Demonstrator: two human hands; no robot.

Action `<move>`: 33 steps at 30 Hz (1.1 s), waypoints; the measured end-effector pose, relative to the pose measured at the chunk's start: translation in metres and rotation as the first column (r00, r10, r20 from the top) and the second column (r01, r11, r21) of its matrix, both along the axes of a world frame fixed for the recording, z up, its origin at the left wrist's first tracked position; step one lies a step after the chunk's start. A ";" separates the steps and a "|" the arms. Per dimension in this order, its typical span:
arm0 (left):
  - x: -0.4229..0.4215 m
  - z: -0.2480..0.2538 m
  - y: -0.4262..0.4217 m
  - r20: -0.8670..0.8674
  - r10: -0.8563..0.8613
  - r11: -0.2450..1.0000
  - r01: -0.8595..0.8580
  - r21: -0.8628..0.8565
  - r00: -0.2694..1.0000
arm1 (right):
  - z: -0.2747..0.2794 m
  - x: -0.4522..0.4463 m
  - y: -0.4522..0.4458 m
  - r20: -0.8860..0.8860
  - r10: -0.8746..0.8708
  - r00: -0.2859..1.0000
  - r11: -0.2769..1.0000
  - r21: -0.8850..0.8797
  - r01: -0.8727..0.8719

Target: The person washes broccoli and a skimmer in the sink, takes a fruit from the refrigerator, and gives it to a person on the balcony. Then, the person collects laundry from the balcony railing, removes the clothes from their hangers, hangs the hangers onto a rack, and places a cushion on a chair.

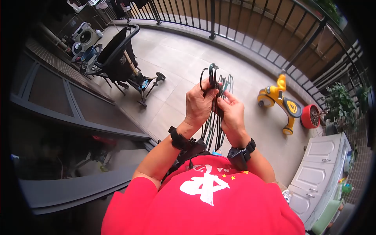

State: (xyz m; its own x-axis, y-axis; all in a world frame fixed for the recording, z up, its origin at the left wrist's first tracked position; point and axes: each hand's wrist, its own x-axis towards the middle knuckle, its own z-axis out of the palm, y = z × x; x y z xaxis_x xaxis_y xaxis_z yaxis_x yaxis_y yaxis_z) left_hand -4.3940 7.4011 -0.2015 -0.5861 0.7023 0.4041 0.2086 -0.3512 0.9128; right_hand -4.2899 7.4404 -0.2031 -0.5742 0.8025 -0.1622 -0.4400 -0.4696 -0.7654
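A bunch of thin clothes hangers (212,131), mostly black with some greenish and pale ones, is held up in front of my chest. Their hooks point away from me and the long wires hang back toward my shirt. My left hand (199,102) is closed around the bunch just below the hooks, thumb across it. From the other side my right hand (232,113) pinches the hangers near their necks, its thumb and fingertips close to the left thumb. The fingers partly cover the wires, so which hanger each hand grips is hard to see.
A black stroller (119,58) stands at the left, beside glass sliding doors (55,94). To the right are a yellow ride-on toy (280,100), a red plant pot (310,116) and a white cabinet (315,160). A dark railing (212,19) runs along the far side.
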 end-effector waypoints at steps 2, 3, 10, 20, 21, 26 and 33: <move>-0.012 0.004 0.028 -0.001 0.073 0.996 -0.073 -0.045 0.997 | -0.003 -0.015 0.037 -0.006 0.020 1.000 1.000 -0.014 -0.020; -0.020 0.009 0.040 -0.069 0.131 0.988 -0.135 -0.070 0.989 | -0.003 -0.027 0.054 0.023 -0.005 1.000 1.000 -0.022 0.006; -0.108 -0.009 0.136 -0.348 0.287 0.924 -0.354 -0.144 0.892 | -0.025 -0.126 0.165 0.030 0.035 0.999 0.996 -0.077 -0.033; -0.304 -0.007 0.297 -0.274 0.251 0.968 -0.243 0.066 0.928 | -0.042 -0.309 0.361 0.158 -0.044 0.987 0.996 0.087 0.031; -0.323 -0.001 0.312 -0.138 0.179 0.983 -0.171 0.065 0.974 | -0.043 -0.320 0.385 0.155 -0.035 0.987 0.997 0.068 0.024; -0.415 -0.003 0.381 0.238 -0.023 0.998 0.006 0.069 0.971 | -0.041 -0.383 0.459 0.106 0.117 0.988 0.988 0.084 -0.126; -0.546 -0.019 0.496 0.392 0.049 0.998 -0.032 -0.051 0.919 | -0.052 -0.546 0.549 0.095 0.447 0.889 0.891 0.044 -0.452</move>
State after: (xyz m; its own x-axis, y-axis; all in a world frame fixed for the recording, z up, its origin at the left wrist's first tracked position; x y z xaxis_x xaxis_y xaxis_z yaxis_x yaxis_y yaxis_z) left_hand -4.9403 7.8973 -0.2207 -0.7199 0.6860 0.1053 -0.1568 -0.3086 0.9382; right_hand -4.8358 7.9894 -0.2555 -0.8633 0.4713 -0.1806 -0.1294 -0.5526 -0.8233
